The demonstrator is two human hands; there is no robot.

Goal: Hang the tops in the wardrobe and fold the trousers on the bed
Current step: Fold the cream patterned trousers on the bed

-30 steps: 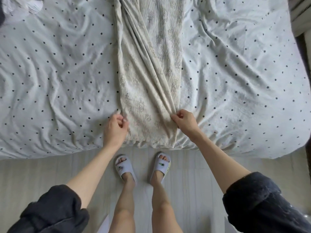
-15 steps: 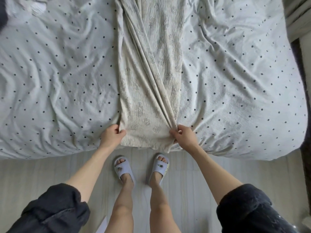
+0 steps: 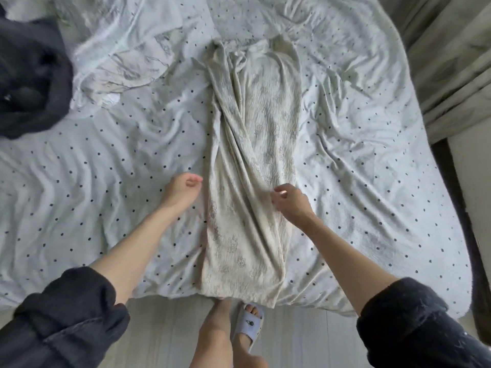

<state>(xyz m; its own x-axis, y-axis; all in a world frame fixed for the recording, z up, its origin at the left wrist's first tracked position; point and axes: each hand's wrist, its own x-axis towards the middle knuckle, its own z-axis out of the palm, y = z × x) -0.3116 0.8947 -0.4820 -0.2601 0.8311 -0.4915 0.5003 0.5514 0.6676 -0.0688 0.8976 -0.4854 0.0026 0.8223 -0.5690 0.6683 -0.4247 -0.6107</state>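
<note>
Cream patterned trousers lie lengthwise down the middle of the bed, doubled into one long strip, the hem hanging just over the near edge. My left hand hovers beside the strip's left edge, fingers loosely curled and holding nothing. Over the strip's right edge, about halfway along, my right hand floats with curled fingers apart and no cloth in them.
A dark garment is heaped at the bed's far left. A crumpled white printed garment lies beside it. Curtains hang at the right. My legs and a slipper stand on the pale floor at the bed's edge.
Both hands let go of the trousers' hem at the bed edge and moved forward to mid-length. The view lifted, showing more of the bed and the other garments.
</note>
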